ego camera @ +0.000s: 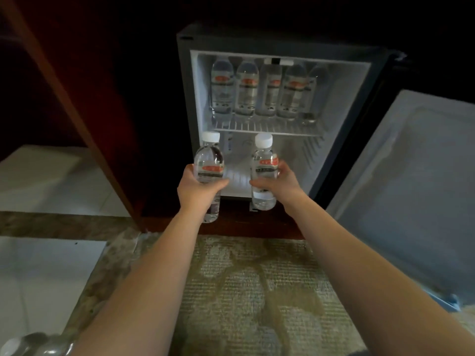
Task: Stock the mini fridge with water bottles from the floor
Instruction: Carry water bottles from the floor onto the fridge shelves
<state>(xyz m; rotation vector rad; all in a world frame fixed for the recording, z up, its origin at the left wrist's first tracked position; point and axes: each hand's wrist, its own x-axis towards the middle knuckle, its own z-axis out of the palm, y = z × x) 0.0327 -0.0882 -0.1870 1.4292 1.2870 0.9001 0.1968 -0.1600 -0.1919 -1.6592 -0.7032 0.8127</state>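
The mini fridge [341, 140] stands open in front of me, set in a dark wooden cabinet. Several water bottles [246, 91] with red labels stand in a row on its wire upper shelf [267, 128]. My left hand [198, 191] grips a clear water bottle [208, 163] with a white cap, held upright at the mouth of the lower compartment. My right hand [280, 182] grips a second upright water bottle [264, 165] beside it, a little further right. The lower compartment behind both bottles looks bare.
The fridge door [416, 196] is swung open to the right, close to my right forearm. A wooden cabinet post [77, 116] runs diagonally at the left. Patterned carpet [257, 291] lies below; more bottles [30, 345] lie at the bottom left corner on pale tile [38, 278].
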